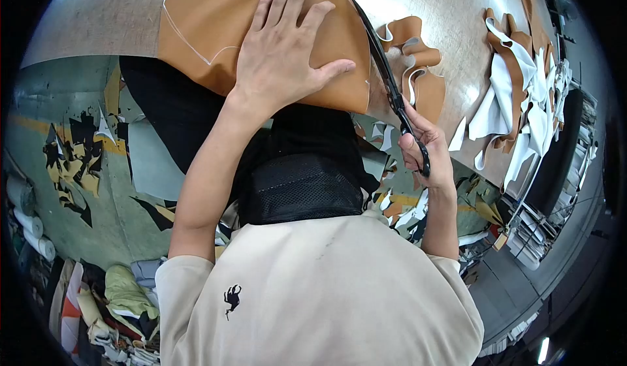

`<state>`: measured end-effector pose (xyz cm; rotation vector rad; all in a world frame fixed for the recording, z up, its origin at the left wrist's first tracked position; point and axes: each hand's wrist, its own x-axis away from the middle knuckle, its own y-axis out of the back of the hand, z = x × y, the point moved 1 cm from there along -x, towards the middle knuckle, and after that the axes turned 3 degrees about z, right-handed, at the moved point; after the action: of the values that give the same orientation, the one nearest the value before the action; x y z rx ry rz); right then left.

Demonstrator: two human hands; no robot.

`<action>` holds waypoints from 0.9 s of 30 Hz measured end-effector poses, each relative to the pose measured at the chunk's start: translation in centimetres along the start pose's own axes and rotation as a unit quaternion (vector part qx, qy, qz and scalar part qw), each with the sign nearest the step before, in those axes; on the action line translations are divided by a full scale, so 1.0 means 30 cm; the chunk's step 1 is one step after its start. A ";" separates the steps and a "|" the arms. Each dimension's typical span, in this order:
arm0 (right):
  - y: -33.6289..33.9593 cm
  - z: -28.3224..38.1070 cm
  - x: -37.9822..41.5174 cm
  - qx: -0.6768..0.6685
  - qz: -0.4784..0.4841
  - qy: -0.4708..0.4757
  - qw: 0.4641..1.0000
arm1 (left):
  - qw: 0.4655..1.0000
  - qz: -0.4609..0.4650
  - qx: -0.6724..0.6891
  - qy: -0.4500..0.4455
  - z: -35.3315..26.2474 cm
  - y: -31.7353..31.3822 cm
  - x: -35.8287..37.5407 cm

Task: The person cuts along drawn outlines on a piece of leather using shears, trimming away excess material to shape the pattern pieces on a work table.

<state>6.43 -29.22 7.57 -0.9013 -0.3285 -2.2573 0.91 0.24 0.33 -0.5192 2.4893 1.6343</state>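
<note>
A tan leather-like sheet (202,33) with pale drawn outlines lies on the table and hangs slightly over its near edge. My left hand (284,49) rests flat on the sheet, fingers spread and pointing away from me. Black scissors (385,72) run along the right edge of the sheet, blades pointing away from me. My right hand (424,147) is wrapped round their handles. Just right of the blades lies a curled tan offcut (418,56) with a white underside.
More tan and white scraps (513,98) are heaped at the right end of the wooden table (91,13). Dark and yellow scraps (75,157) litter the floor at left. Fabric rolls and folded cloth (127,294) are stacked at lower left; a rack (535,235) stands at right.
</note>
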 end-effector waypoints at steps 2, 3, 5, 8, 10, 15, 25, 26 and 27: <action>-0.002 -0.003 0.000 0.001 -0.009 0.004 1.000 | 1.000 -0.002 -0.005 -0.002 -0.001 0.003 0.000; 0.005 0.002 0.001 0.006 -0.013 0.006 1.000 | 1.000 -0.006 -0.001 -0.003 -0.004 -0.006 -0.007; 0.003 -0.002 0.003 0.001 -0.009 0.002 1.000 | 1.000 -0.004 0.000 -0.002 -0.006 -0.003 -0.003; 0.009 0.004 0.010 0.017 -0.007 -0.003 1.000 | 1.000 0.000 -0.001 -0.004 -0.005 -0.005 -0.001; 0.007 0.004 0.009 0.015 -0.007 0.000 1.000 | 1.000 0.001 0.002 -0.005 -0.004 -0.002 0.002; 0.021 0.008 -0.006 0.015 0.002 0.022 1.000 | 1.000 0.002 0.007 -0.009 -0.006 0.003 0.007; 0.015 0.039 -0.046 0.071 0.004 0.020 0.997 | 1.000 0.001 0.011 -0.011 -0.006 0.013 0.012; 0.017 0.041 -0.045 0.071 0.008 0.017 0.997 | 1.000 -0.001 0.012 -0.012 -0.006 0.012 0.012; 0.018 0.041 -0.042 0.071 0.011 0.014 0.997 | 1.000 0.000 0.013 -0.012 -0.006 0.009 0.013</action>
<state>8.09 -28.43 7.59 -0.7938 -0.4582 -2.1940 0.47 0.10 0.53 -0.4934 2.4890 1.5966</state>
